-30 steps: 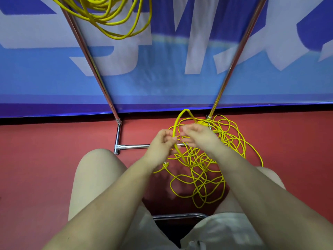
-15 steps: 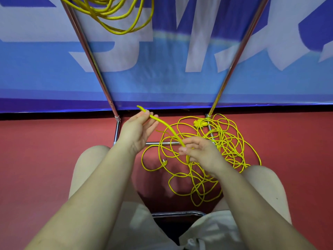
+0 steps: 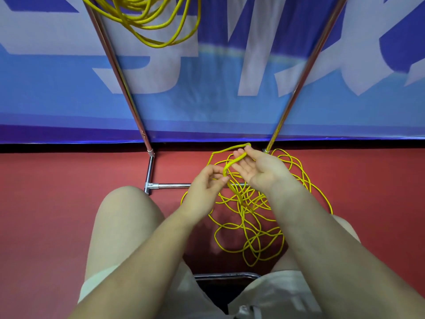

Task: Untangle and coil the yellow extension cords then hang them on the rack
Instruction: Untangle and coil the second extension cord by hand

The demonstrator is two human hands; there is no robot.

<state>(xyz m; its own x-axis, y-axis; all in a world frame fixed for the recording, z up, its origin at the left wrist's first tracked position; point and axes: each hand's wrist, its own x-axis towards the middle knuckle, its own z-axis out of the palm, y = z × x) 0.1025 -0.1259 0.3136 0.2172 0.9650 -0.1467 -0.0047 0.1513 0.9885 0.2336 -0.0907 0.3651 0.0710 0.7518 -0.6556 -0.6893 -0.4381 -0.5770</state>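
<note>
Yellow cord (image 3: 250, 217) lies in one loose tangle on the red floor (image 3: 69, 203), between the person's two bare knees and just in front of the rack's base. Its loops cross one another in every direction, so the heap has no single long axis. One strand is lifted out of the heap: it rises from the tangle, runs up and away from the person, and bends into a narrow loop whose top points toward the banner.

At the bottom of this lifted strand the left hand (image 3: 204, 187) pinches it between thumb and curled fingers. Higher up, the right hand (image 3: 259, 168) is palm up with fingers mostly straight; the strand lies across its fingers, and the loop's far end sits at the fingertips, where the thumb seems to press on it.

A second yellow cord, already coiled (image 3: 147, 17), hangs at the top of the frame on the rack. That makes two cords in view.

Two shiny slanted poles of the rack (image 3: 119, 74) spread upward, and a chrome crossbar joins the base on the floor. Behind stands a blue banner (image 3: 218, 111) with large white shapes; they look like parts of letters but cannot be read. A dark metal-framed seat edge (image 3: 227, 276) shows between the thighs.
</note>
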